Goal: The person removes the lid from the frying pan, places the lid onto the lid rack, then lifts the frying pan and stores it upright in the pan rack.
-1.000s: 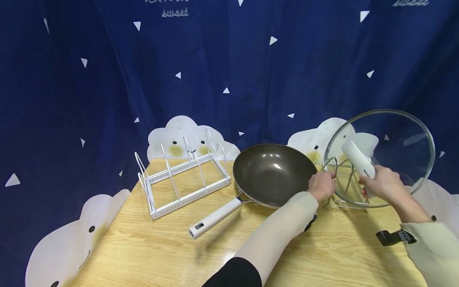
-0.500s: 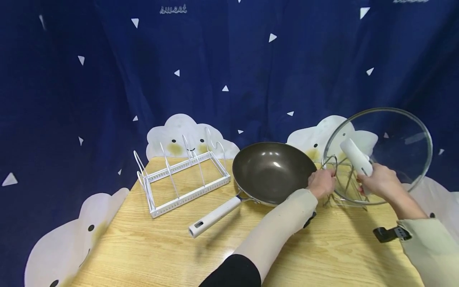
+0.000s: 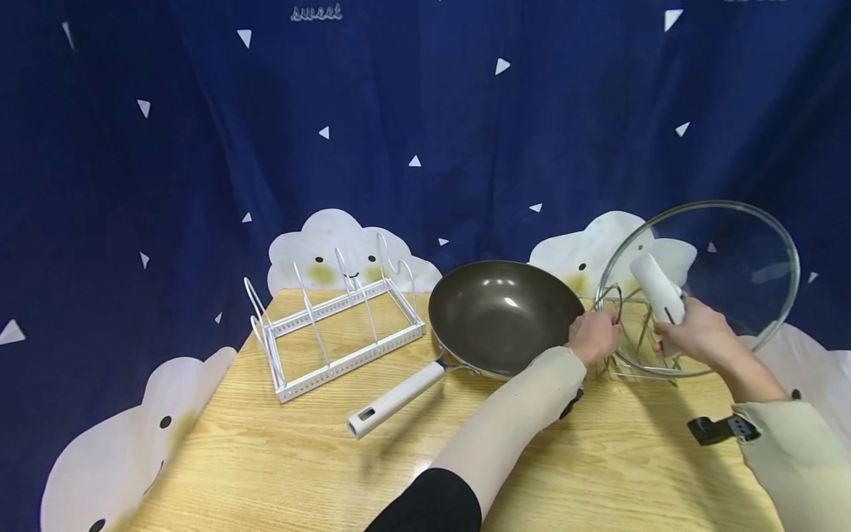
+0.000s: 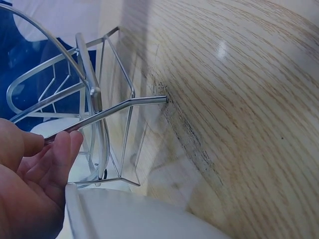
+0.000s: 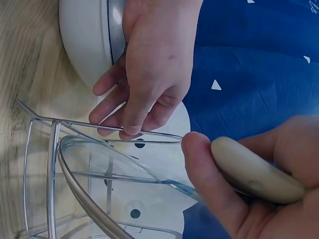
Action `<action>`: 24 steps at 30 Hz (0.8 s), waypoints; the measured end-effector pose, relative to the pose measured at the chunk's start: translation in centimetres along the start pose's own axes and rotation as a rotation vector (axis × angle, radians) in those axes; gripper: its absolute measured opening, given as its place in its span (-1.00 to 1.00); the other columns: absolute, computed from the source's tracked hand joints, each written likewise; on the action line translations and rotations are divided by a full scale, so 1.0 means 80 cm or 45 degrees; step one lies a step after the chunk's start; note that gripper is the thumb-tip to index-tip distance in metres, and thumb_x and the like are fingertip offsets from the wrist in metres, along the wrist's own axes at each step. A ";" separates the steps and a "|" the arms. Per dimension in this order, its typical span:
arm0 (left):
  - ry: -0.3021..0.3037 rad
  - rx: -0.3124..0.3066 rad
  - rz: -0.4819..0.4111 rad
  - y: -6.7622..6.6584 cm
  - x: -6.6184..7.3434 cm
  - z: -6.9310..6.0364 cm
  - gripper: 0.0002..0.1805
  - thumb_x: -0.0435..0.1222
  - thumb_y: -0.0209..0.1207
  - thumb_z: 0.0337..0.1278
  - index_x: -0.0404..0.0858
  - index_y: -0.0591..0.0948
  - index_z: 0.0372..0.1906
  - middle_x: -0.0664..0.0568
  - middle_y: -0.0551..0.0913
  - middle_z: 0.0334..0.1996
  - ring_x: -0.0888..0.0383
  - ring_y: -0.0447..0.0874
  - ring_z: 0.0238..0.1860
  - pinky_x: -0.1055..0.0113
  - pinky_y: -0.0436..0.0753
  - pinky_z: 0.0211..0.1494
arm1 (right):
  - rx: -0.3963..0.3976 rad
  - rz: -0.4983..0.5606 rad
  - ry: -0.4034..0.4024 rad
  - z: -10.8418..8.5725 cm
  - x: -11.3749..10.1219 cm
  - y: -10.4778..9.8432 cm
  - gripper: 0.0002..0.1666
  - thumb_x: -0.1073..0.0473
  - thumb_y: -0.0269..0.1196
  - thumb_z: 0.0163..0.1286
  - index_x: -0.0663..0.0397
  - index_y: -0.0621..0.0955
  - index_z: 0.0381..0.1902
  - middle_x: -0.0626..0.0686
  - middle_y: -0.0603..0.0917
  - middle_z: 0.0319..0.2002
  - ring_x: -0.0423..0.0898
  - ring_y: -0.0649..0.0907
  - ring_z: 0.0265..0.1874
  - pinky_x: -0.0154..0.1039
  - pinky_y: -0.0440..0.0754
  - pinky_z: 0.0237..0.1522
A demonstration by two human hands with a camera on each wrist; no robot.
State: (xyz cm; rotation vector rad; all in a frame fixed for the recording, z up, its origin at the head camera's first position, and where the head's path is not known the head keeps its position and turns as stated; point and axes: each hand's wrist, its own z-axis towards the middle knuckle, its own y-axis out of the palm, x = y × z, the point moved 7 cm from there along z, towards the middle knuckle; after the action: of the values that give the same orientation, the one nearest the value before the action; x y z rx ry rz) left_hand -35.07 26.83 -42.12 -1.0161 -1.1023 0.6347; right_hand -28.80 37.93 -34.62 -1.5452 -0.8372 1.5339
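My left hand [image 3: 594,336] pinches a wire loop of a metal lid rack [image 4: 99,109] between thumb and fingers. My right hand [image 3: 701,334] grips the white handle [image 3: 657,287] of a large clear glass lid [image 3: 734,258]. That lid stands on edge, its metal rim [image 5: 82,191] down among the rack's wires in the right wrist view. Whether the rim bears on the rack's base is hard to tell. A dark-lined wok [image 3: 505,325] sits just left of the left hand, its white long handle [image 3: 397,399] pointing to the front left.
On the left of the wooden table [image 3: 279,465] stands a white rack [image 3: 349,366] with upright wire dividers. A dark blue curtain [image 3: 372,89] with white clouds hangs behind the table. The wok's pale outside [image 4: 134,214] is close to the left hand.
The head view has shifted slightly, so everything appears a little higher and farther left. Both hands keep their holds on the rack and the lid handle, with hardly any other visible movement.
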 end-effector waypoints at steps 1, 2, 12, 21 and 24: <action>0.007 0.000 -0.001 0.000 0.000 0.000 -0.72 -0.02 -0.09 0.41 0.09 0.46 -0.47 0.29 0.46 -0.55 0.30 0.41 -0.50 0.41 0.36 -0.44 | -0.007 0.008 0.005 -0.001 -0.001 0.000 -0.36 0.17 0.19 0.21 0.66 0.25 -0.02 0.44 0.51 -0.36 0.17 0.60 -0.46 -0.08 0.50 -0.52; 0.013 -0.002 -0.004 -0.001 0.000 0.000 -0.71 -0.03 -0.10 0.41 0.08 0.46 -0.47 0.29 0.47 -0.55 0.30 0.41 -0.50 0.41 0.37 -0.43 | -0.018 0.019 0.014 -0.001 -0.002 0.001 -0.37 0.17 0.18 0.21 0.67 0.25 -0.03 0.44 0.51 -0.36 0.15 0.61 -0.47 -0.10 0.49 -0.53; 0.015 -0.020 -0.034 -0.002 0.000 -0.001 -0.74 -0.04 -0.07 0.40 0.07 0.45 -0.46 0.28 0.47 -0.52 0.28 0.40 -0.49 0.39 0.34 -0.45 | -0.061 0.055 0.029 -0.005 -0.007 0.005 -0.41 0.16 0.10 0.28 0.68 0.25 -0.05 0.46 0.50 -0.33 0.12 0.62 -0.47 -0.15 0.52 -0.57; 0.021 -0.024 -0.056 -0.006 -0.001 -0.004 -0.67 -0.06 -0.08 0.41 0.02 0.39 -0.54 0.22 0.40 -0.65 0.28 0.36 -0.58 0.43 0.29 -0.49 | -0.068 0.071 0.019 -0.007 -0.006 0.006 -0.41 0.18 0.07 0.33 0.71 0.23 -0.01 0.50 0.49 -0.30 0.14 0.64 -0.46 -0.12 0.59 -0.56; 0.021 -0.018 -0.047 -0.006 -0.001 -0.003 -0.66 -0.05 -0.08 0.41 0.02 0.38 -0.55 0.22 0.41 -0.65 0.28 0.37 -0.58 0.43 0.29 -0.51 | -0.074 0.077 0.019 -0.007 -0.006 0.006 -0.41 0.20 0.07 0.34 0.73 0.21 0.00 0.52 0.48 -0.29 0.15 0.64 -0.46 -0.11 0.61 -0.55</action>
State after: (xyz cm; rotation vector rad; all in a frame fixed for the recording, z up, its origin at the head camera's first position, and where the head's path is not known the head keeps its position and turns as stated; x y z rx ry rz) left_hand -34.88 26.45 -41.79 -1.0097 -1.1100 0.5885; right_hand -28.31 37.23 -34.85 -1.6349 -0.8403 1.5517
